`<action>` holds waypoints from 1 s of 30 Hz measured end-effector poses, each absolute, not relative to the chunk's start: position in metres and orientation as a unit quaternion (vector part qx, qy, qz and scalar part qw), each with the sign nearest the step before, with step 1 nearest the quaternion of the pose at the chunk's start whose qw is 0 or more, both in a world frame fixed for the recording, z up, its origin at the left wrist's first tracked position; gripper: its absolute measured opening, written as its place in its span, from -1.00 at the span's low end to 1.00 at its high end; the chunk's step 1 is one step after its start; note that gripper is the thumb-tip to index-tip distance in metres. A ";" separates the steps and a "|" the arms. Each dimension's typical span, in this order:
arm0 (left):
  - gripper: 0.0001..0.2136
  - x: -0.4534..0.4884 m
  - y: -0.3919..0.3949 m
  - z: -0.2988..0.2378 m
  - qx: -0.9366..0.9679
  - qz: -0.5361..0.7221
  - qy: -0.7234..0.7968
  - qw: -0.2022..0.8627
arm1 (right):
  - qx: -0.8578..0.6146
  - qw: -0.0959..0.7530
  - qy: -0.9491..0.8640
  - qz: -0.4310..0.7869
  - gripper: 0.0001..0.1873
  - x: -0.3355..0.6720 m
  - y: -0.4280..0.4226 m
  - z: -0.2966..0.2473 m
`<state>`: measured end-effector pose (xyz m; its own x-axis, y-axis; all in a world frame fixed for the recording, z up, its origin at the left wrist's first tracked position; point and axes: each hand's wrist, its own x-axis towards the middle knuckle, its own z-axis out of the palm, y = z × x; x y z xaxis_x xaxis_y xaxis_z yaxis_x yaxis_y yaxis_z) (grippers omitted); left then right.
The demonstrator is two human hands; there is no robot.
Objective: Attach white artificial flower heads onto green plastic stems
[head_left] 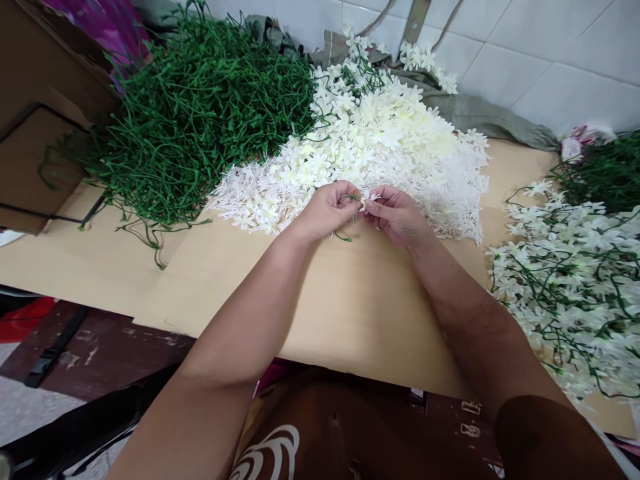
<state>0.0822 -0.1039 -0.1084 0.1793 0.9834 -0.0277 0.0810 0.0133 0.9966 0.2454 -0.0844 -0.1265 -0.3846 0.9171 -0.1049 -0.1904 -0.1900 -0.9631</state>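
My left hand (336, 208) pinches a green plastic flower stem (345, 237), whose tip shows past the thumb. Close beside it, my right hand (395, 215) is closed on a small white artificial flower (367, 201). The fingertips of both hands nearly meet, and the flower sits between them; whether stem and flower are joined I cannot tell. Just behind the hands spreads a heap of loose white flower heads (385, 133), with a band of pale thin strands along its near edge. To the left rises a large pile of green stems (210, 107).
At the right lies a pile of white flowers on green stems (575, 267), with more green stems behind it. A cardboard box (40, 167) and a black wire frame (45, 110) stand at the left. Tan board (340, 320) covers the table. A tiled wall (550, 47) bounds the back.
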 end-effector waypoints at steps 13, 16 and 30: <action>-0.83 0.080 -0.102 -0.110 0.504 0.446 0.438 0.596 | -0.344 0.434 -0.492 0.672 -0.62 0.245 -0.087 -0.127; -0.79 0.084 -0.101 -0.111 0.497 0.442 0.440 0.603 | -0.329 0.443 -0.470 0.689 -0.62 0.243 -0.088 -0.128; -0.73 0.086 -0.102 -0.110 0.483 0.438 0.424 0.629 | -0.355 0.481 -0.466 0.652 -0.56 0.237 -0.089 -0.130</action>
<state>0.0864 -0.1020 -0.1101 0.2568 0.9602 -0.1097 -0.1412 0.1495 0.9786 0.2368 -0.0892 -0.1298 -0.2857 0.9582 -0.0144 -0.2960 -0.1025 -0.9497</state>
